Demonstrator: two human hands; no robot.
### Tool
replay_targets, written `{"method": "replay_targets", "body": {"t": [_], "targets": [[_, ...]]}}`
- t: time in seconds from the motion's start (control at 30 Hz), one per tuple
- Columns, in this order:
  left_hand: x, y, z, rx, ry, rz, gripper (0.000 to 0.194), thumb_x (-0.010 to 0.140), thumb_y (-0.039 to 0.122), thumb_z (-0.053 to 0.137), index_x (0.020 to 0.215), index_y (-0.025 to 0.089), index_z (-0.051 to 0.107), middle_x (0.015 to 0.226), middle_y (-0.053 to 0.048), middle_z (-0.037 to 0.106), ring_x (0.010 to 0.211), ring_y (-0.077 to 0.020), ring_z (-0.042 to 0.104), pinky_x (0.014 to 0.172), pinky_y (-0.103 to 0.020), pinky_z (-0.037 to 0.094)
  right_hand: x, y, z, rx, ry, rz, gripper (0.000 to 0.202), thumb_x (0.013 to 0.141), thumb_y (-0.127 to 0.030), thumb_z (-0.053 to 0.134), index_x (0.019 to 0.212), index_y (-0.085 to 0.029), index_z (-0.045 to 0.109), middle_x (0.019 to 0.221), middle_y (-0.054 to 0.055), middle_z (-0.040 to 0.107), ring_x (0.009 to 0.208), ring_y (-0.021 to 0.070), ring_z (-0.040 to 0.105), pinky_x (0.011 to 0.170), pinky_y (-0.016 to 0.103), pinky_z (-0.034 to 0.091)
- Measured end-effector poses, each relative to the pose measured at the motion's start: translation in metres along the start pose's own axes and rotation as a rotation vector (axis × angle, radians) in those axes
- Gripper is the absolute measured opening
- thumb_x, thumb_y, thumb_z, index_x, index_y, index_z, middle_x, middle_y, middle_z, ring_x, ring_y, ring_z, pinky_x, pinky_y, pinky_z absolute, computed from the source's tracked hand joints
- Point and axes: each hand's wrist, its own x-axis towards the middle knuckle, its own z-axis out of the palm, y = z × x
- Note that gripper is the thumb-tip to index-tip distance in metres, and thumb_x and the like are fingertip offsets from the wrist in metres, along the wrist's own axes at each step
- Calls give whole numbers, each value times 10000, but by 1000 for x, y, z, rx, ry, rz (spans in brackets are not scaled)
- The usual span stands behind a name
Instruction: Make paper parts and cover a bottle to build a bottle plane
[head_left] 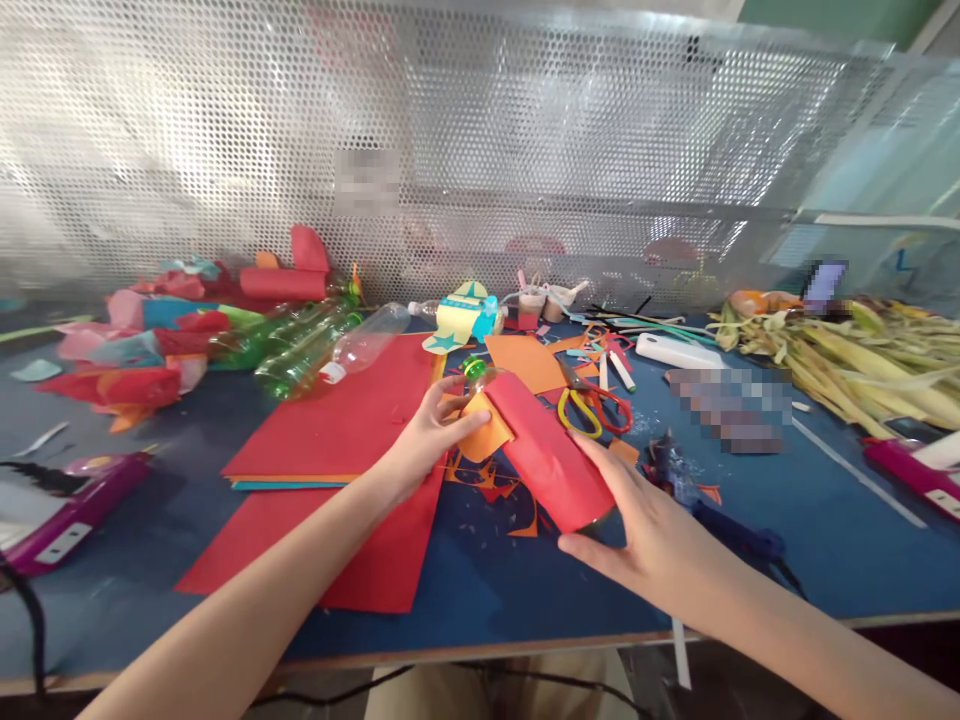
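Note:
A plastic bottle wrapped in red paper (pixel 551 455) is held tilted above the table, its green cap (pixel 474 368) pointing up and to the left. My right hand (pixel 637 515) grips its lower end, thumb below and fingers behind. Between the thumb and fingers of my left hand (pixel 431 430) is a piece of orange paper (pixel 486 428), which lies against the bottle's upper side. Whether that piece is stuck on, I cannot tell. Behind the bottle lie scissors (pixel 592 405) with one yellow and one red handle loop.
Red paper sheets (pixel 330 425) are stacked at left. Green bottles (pixel 300 350) and a clear bottle (pixel 367 340) lie behind them. A glue gun (pixel 739 530) rests at right, with dry husks (pixel 862 360) beyond. A purple power strip (pixel 90 510) sits far left.

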Motion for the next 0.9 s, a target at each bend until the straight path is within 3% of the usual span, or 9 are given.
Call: {"method": "replay_targets", "body": {"t": [0.23, 0.43, 0.6, 0.7, 0.77, 0.9], "targets": [[3, -5, -2, 8, -39, -18, 669, 636, 349, 777, 1207, 257, 442, 1054, -50, 660, 938, -206, 651, 806, -327, 498, -10, -15, 2, 77, -80, -17, 775, 936, -442, 453, 1509, -221, -21, 1461, 174, 402, 1282, 315, 471, 920, 430, 548], [4, -8, 0, -1, -58, -19, 683, 616, 324, 786, 1209, 259, 454, 977, -10, 684, 852, -170, 665, 765, -287, 498, -12, -16, 9, 123, -44, -21, 866, 873, -415, 566, 1488, -237, -18, 1428, 190, 442, 1252, 337, 501, 914, 466, 547], [1, -6, 0, -12, -80, -47, 700, 638, 330, 781, 1250, 268, 446, 901, 11, 697, 829, -171, 681, 755, -280, 509, -12, -20, 5, 255, -124, 58, 958, 800, -403, 667, 1474, -289, -4, 1484, 178, 352, 1333, 347, 389, 989, 517, 481], [-1, -1, -1, -138, -103, -86, 625, 698, 420, 733, 1244, 286, 462, 1021, -14, 702, 956, -202, 675, 797, -306, 531, -12, -26, -1, 413, -153, 90, 902, 817, -307, 652, 1471, -344, 31, 1499, 125, 326, 1360, 307, 359, 1032, 497, 449], [-2, 4, -1, -236, -100, -124, 513, 768, 543, 615, 1185, 258, 523, 1146, -46, 677, 1076, -232, 634, 848, -331, 533, -11, -28, -4, 543, -163, 129, 836, 832, -263, 626, 1462, -376, 88, 1481, 96, 340, 1330, 286, 414, 988, 453, 505], [-5, 9, 0, -259, -169, -163, 603, 815, 686, 392, 1084, 190, 606, 1231, -105, 645, 1193, -270, 559, 967, -367, 479, -8, -25, 3, 709, -103, 199, 822, 817, -237, 639, 1450, -420, 148, 1452, 82, 328, 1169, 256, 564, 842, 375, 603]]}}
